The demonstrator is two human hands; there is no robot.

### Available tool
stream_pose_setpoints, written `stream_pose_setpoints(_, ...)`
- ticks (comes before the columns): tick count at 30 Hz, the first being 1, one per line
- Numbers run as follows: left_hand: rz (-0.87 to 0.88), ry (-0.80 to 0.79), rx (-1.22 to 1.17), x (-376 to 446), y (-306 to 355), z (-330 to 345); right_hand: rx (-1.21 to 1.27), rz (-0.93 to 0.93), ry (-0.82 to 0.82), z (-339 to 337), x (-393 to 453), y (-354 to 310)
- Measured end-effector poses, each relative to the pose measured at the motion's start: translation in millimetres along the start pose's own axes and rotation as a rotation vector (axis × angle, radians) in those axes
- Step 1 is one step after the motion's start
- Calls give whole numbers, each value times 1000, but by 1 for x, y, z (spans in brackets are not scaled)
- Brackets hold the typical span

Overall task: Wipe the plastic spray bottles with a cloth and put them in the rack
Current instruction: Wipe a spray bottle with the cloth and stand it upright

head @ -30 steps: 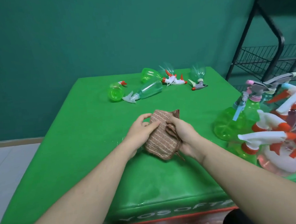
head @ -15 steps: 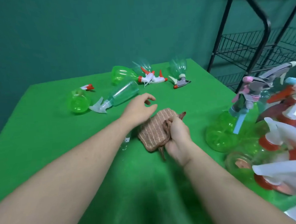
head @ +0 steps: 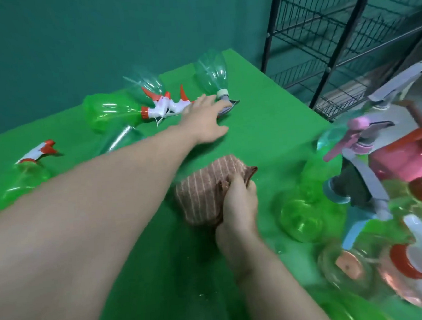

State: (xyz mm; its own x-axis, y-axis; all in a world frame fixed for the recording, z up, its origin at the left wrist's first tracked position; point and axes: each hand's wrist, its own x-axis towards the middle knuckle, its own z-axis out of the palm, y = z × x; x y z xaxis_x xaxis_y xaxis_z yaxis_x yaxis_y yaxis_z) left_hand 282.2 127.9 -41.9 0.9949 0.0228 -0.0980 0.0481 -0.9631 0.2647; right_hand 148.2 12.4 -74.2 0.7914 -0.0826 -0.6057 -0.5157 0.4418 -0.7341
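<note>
It looked like a staged recording room rather than a lived-in home or kitchen. A plain teal wall (head: 96,30) ran unbroken behind the table (head: 264,121), which was draped in bright green cloth. A bare black wire rack (head: 321,39) stood at the right, nothing visible on its shelves. Many near-identical plastic spray bottles (head: 111,113) lay scattered or stood crowded on the table, the stock of a set-up exercise
</note>
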Motion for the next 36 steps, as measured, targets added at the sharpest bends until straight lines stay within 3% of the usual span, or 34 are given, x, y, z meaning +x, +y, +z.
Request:
stream_pose_setpoints(7, 71, -97, 149, 33, 6, -4, 5, 7, 26, -6, 4, -4)
stream_pose_setpoints(17, 53, 35, 228, -45, -31, -15, 15, -10, 51, -5, -17, -2)
stream_pose_setpoints(21, 13, 84, 324, -40, -59, -22, 16, 19, 9, 5, -26, -2)
stream_pose_setpoints(26, -199, -135, 224, -19, -81, -40, 9, 39, -41, 12, -22, -4)
stream_pose_setpoints(29, -186, -216, 198, -14, -85, -41, 10, 30, -36, 14, -18, -3)
stream_pose_setpoints(36, -106, -194, 281, -36, -92, -38, 14, 38, -27, 14, -25, -3)
